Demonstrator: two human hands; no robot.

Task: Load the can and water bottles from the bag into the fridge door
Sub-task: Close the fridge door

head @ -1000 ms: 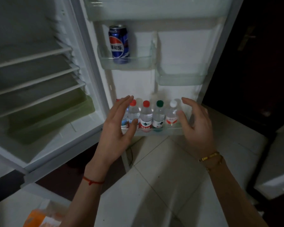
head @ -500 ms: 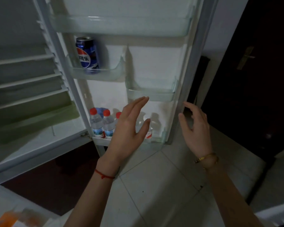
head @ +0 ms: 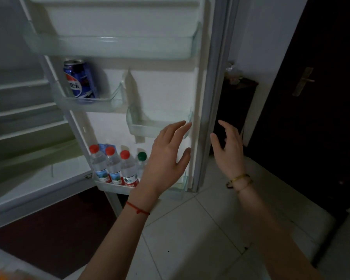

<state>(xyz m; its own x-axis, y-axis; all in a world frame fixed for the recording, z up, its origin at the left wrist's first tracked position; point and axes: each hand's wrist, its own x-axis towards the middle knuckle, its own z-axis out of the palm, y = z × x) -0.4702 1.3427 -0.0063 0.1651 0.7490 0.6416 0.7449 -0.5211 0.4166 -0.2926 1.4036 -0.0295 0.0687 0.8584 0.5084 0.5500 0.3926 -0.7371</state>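
The fridge door stands open with its shelves facing me. A blue Pepsi can stands upright in the small left door shelf. Several water bottles with red caps and one green cap stand in a row in the bottom door shelf. My left hand is open with spread fingers in front of the right end of that row, hiding part of it. My right hand is open beside the door's outer edge, holding nothing.
The small right door shelf and the wide upper door shelf hold nothing. The fridge interior with wire shelves lies at left. A dark door with a handle is at right. Pale floor tiles lie below. Something orange shows at the bottom left corner.
Both hands have lifted away from the bottle row and shifted right toward the door's outer edge. My view has swung right and up, so the orange bag has almost left the frame.
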